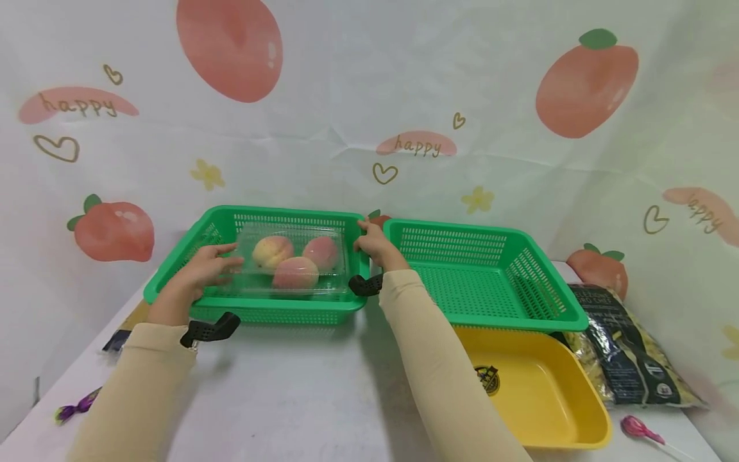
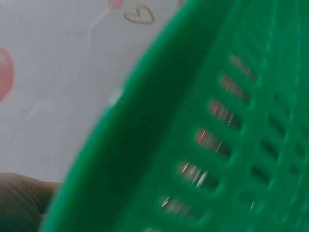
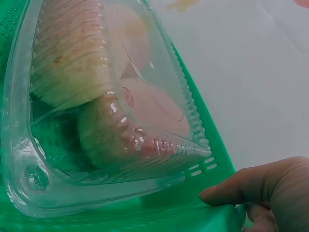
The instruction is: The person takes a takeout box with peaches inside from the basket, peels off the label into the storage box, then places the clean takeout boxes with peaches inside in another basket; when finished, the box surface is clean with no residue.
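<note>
A clear plastic container (image 1: 323,282) with three peaches (image 1: 296,273) inside lies in the left green basket (image 1: 277,316). It also shows large in the right wrist view, where the container's lid (image 3: 140,96) stands above the rim. My right hand (image 1: 378,246) pinches the basket's right rim. In the right wrist view its thumb (image 3: 236,186) lies over the rim and other fingers curl below. My left hand (image 1: 206,266) is over the basket's left side, fingers spread beside the container's left end. The left wrist view shows the slotted basket wall (image 2: 203,121) and part of that hand (image 2: 24,198).
A second green basket (image 1: 456,273) stands to the right. Before it sits a yellow tray (image 1: 537,391). At the far right lie a black-and-clear food bag (image 1: 629,353) and a pink lollipop (image 1: 637,427). A purple wrapped candy (image 1: 77,405) is at the left edge.
</note>
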`<control>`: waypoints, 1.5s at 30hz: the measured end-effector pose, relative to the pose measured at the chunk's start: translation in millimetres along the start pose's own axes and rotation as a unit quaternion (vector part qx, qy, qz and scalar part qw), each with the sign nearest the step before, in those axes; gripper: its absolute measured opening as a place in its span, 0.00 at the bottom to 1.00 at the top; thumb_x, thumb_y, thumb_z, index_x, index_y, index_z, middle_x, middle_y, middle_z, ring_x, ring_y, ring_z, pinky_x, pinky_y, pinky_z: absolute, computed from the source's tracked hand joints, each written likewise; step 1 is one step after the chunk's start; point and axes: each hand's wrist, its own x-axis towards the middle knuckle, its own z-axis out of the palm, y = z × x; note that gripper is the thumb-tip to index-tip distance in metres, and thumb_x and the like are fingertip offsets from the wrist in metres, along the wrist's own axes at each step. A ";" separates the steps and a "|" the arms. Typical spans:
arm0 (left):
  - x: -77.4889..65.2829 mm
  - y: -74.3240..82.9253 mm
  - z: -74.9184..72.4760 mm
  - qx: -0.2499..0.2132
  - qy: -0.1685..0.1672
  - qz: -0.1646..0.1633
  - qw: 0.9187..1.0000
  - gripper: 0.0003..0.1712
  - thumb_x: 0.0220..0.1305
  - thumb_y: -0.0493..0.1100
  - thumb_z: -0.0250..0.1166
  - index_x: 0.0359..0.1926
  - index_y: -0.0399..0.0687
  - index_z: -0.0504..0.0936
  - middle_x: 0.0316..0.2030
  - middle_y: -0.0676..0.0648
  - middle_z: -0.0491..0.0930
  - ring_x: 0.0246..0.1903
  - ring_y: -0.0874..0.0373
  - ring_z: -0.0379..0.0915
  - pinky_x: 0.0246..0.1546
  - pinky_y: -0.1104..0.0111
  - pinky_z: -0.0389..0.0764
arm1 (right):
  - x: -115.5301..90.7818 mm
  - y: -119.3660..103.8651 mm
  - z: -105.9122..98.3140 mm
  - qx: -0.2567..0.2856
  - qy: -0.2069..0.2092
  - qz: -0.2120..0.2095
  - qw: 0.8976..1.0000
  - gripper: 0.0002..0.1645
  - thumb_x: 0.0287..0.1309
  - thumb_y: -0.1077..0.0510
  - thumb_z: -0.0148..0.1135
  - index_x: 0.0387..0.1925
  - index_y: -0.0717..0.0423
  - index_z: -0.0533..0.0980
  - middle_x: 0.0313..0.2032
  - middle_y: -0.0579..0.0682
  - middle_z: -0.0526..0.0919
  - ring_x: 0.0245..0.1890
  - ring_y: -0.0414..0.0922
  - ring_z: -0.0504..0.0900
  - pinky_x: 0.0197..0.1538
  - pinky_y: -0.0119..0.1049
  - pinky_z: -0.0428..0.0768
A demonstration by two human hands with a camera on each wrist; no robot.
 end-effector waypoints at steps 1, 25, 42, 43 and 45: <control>1.5 0.0 -2.8 0.008 -0.016 -0.005 1.000 0.38 0.73 0.47 0.43 0.72 0.36 0.35 0.67 0.26 0.51 0.63 0.34 0.57 0.60 0.50 0.70 | -0.1 -0.1 -0.2 0.002 0.000 0.000 1.000 0.45 0.56 0.76 0.45 0.72 0.49 0.46 0.74 0.42 0.31 0.74 0.48 0.34 0.39 0.38 0.62; 27.3 29.7 -33.5 0.125 -0.175 -0.097 0.972 0.37 0.72 0.38 0.43 0.68 0.24 0.34 0.65 0.20 0.46 0.63 0.29 0.53 0.54 0.53 0.75 | 0.8 1.7 -0.1 0.002 -0.005 -0.002 1.000 0.45 0.57 0.76 0.45 0.72 0.48 0.46 0.74 0.42 0.30 0.74 0.48 0.33 0.37 0.39 0.62; 30.2 37.5 -29.2 0.171 -0.105 -0.033 0.979 0.32 0.71 0.34 0.42 0.68 0.23 0.40 0.65 0.20 0.45 0.62 0.25 0.51 0.59 0.44 0.67 | -0.5 -1.0 0.8 0.001 -0.005 0.000 1.000 0.45 0.57 0.76 0.45 0.72 0.50 0.46 0.74 0.42 0.30 0.74 0.47 0.33 0.37 0.39 0.62; 29.5 39.8 -28.1 0.185 -0.087 -0.020 0.979 0.32 0.71 0.35 0.43 0.68 0.23 0.42 0.65 0.20 0.45 0.62 0.25 0.50 0.59 0.42 0.65 | -0.3 -1.2 0.5 -0.001 -0.005 0.001 1.000 0.45 0.57 0.76 0.45 0.72 0.50 0.46 0.74 0.42 0.30 0.74 0.47 0.34 0.36 0.39 0.61; 27.3 45.2 -26.0 0.213 -0.049 0.007 0.976 0.31 0.70 0.37 0.44 0.67 0.22 0.47 0.65 0.20 0.45 0.62 0.25 0.48 0.60 0.40 0.62 | -0.4 -2.0 -0.1 -0.010 -0.005 0.001 1.000 0.45 0.57 0.76 0.46 0.72 0.50 0.46 0.74 0.43 0.30 0.74 0.47 0.34 0.35 0.38 0.61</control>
